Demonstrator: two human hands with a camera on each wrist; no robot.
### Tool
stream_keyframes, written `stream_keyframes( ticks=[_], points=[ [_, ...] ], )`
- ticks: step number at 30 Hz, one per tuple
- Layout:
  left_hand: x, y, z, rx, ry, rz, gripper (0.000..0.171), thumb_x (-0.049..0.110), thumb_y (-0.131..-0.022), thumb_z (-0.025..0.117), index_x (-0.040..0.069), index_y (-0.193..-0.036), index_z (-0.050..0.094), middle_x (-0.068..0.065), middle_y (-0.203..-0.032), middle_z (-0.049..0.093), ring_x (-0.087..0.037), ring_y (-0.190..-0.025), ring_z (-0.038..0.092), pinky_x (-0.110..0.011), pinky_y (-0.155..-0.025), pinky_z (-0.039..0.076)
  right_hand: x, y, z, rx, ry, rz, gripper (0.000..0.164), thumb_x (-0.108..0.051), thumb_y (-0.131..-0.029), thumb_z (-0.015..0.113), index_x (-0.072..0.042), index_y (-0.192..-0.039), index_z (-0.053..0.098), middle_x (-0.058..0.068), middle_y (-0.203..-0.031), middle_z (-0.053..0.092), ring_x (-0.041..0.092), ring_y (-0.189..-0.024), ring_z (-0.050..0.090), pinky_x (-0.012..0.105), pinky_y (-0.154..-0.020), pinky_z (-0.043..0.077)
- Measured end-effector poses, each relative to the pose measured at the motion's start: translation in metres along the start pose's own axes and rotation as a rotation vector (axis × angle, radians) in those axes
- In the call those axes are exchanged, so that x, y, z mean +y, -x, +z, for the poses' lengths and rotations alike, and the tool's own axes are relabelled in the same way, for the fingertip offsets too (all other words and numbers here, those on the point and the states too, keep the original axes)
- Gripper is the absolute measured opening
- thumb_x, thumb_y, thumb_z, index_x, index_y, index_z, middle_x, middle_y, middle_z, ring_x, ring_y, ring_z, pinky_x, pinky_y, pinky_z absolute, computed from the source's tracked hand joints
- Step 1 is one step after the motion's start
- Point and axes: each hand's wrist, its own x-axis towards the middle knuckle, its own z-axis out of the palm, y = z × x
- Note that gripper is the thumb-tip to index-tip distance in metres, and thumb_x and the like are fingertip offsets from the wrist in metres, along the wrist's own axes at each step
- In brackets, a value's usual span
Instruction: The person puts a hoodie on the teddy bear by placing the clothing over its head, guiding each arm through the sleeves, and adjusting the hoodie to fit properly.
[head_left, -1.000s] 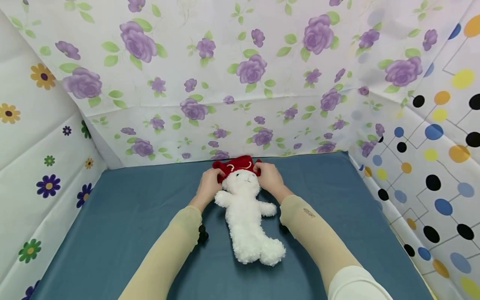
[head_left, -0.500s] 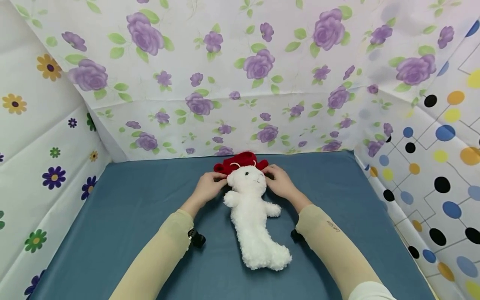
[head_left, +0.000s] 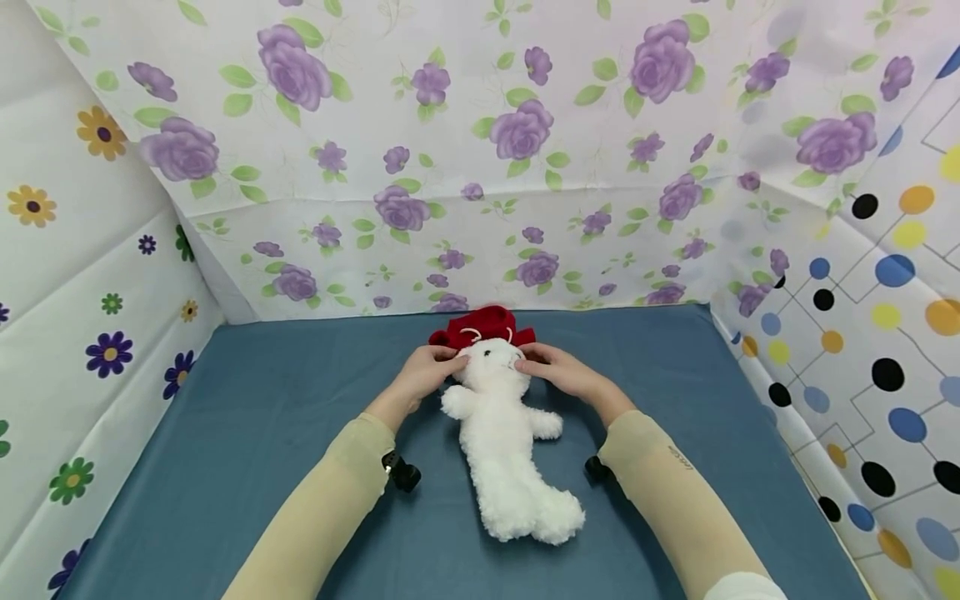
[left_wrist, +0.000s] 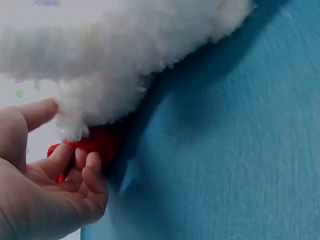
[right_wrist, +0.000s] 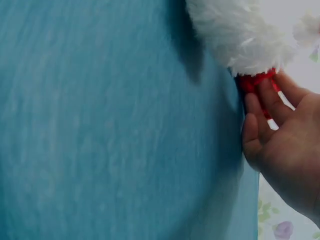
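A white plush toy (head_left: pixel 498 454) lies on its back, its head toward the far edge of the blue cloth. The red knit hat (head_left: pixel 483 323), with pale curved trim, sits at the top of its head. From the left, my left hand (head_left: pixel 422 375) holds the head's side, thumb on the white fur and fingers curled against the red hat (left_wrist: pixel 102 141). On the opposite side, my right hand (head_left: pixel 566 372) holds the head with its thumb on the face. Its other fingers reach the hat (right_wrist: pixel 247 82) below the fur. Part of the hat is hidden behind the head.
Blue cloth (head_left: pixel 300 417) covers the work surface on both sides of the toy. A purple-flowered curtain (head_left: pixel 465 150) rises behind it. Patterned sheets stand at the left (head_left: pixel 60 275) and the right (head_left: pixel 847 333). Dark wrist cameras (head_left: pixel 405 475) hang under the forearms.
My hands have gone from the red hat's side edges to the toy's head, with the thumbs now on the face. The head camera's view has shifted slightly.
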Motion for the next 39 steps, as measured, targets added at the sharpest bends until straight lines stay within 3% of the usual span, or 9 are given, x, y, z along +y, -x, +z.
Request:
stream_keyframes(
  ticks=[3,7,16,21,25,27,30,34,39],
  points=[
    [-0.002,0.0,0.001,0.013,-0.006,0.005,0.052,0.035,-0.104,0.072,-0.001,-0.141,0.065,-0.018,-0.141,0.062,-0.035,-0.127,0.059,-0.053,-0.107,0.049,-0.003,-0.002,0.004,0.008,0.032,0.014,0.085,-0.069,-0.098,0.065,-0.017,-0.162,0.045,0.01,-0.165,0.042,0.034,-0.151,0.039,0.06,-0.12,0.034],
    [-0.003,0.001,0.002,0.04,-0.033,0.062,0.04,0.029,-0.105,0.071,-0.001,-0.131,0.067,-0.017,-0.129,0.066,-0.033,-0.115,0.062,-0.049,-0.1,0.052,-0.007,-0.004,0.007,0.014,0.061,0.022,0.085,-0.07,-0.097,0.066,-0.016,-0.16,0.046,0.011,-0.159,0.047,0.033,-0.146,0.045,0.058,-0.117,0.039],
    [-0.001,-0.001,0.003,0.048,-0.091,0.121,0.015,0.017,-0.103,0.071,0.004,-0.111,0.068,-0.011,-0.103,0.065,-0.026,-0.09,0.058,-0.038,-0.08,0.051,-0.01,-0.009,0.016,0.03,0.087,-0.047,0.066,-0.06,-0.103,0.065,-0.011,-0.145,0.054,0.008,-0.13,0.059,0.025,-0.111,0.057,0.046,-0.095,0.048],
    [-0.004,-0.001,0.002,0.045,-0.136,0.163,0.01,0.015,-0.104,0.071,0.007,-0.101,0.066,-0.009,-0.094,0.064,-0.024,-0.084,0.056,-0.037,-0.076,0.047,-0.013,-0.011,0.019,0.044,0.088,-0.06,0.064,-0.058,-0.102,0.067,-0.01,-0.143,0.053,0.011,-0.132,0.058,0.028,-0.115,0.055,0.047,-0.097,0.048],
    [-0.006,-0.001,0.002,0.045,-0.158,0.201,0.015,0.014,-0.104,0.071,0.009,-0.093,0.061,-0.007,-0.085,0.06,-0.023,-0.078,0.053,-0.037,-0.073,0.044,-0.015,-0.012,0.02,0.062,0.114,-0.065,0.069,-0.058,-0.102,0.068,-0.008,-0.147,0.051,0.013,-0.142,0.056,0.029,-0.126,0.054,0.051,-0.104,0.048],
    [-0.008,-0.001,0.003,0.048,-0.158,0.217,0.019,0.014,-0.103,0.071,0.01,-0.09,0.058,-0.006,-0.08,0.056,-0.022,-0.075,0.052,-0.036,-0.072,0.043,-0.017,-0.012,0.021,0.072,0.129,-0.071,0.068,-0.057,-0.102,0.068,-0.008,-0.146,0.051,0.012,-0.139,0.057,0.027,-0.122,0.056,0.049,-0.101,0.049],
    [-0.01,-0.001,0.005,0.052,-0.14,0.244,0.026,0.011,-0.102,0.071,0.011,-0.084,0.053,-0.003,-0.073,0.048,-0.02,-0.071,0.048,-0.035,-0.069,0.04,-0.019,-0.01,0.023,0.085,0.129,-0.09,0.054,-0.052,-0.104,0.068,-0.009,-0.134,0.056,0.01,-0.111,0.061,0.023,-0.094,0.057,0.042,-0.084,0.049],
    [-0.013,-0.003,0.006,0.063,-0.119,0.292,0.033,0.008,-0.1,0.072,0.012,-0.075,0.05,0.001,-0.064,0.041,-0.017,-0.063,0.042,-0.033,-0.066,0.038,-0.021,-0.007,0.028,0.102,0.112,-0.125,0.035,-0.045,-0.106,0.068,-0.01,-0.108,0.059,0.004,-0.073,0.046,0.018,-0.059,0.039,0.036,-0.064,0.039],
    [-0.017,-0.001,0.0,0.035,-0.171,0.374,0.029,0.008,-0.098,0.07,0.013,-0.076,0.052,0.002,-0.065,0.045,-0.014,-0.061,0.041,-0.032,-0.064,0.037,-0.016,-0.008,0.031,0.132,0.142,-0.187,0.031,-0.045,-0.106,0.068,-0.017,-0.094,0.063,-0.003,-0.062,0.043,0.013,-0.053,0.037,0.033,-0.06,0.037]
  ],
)
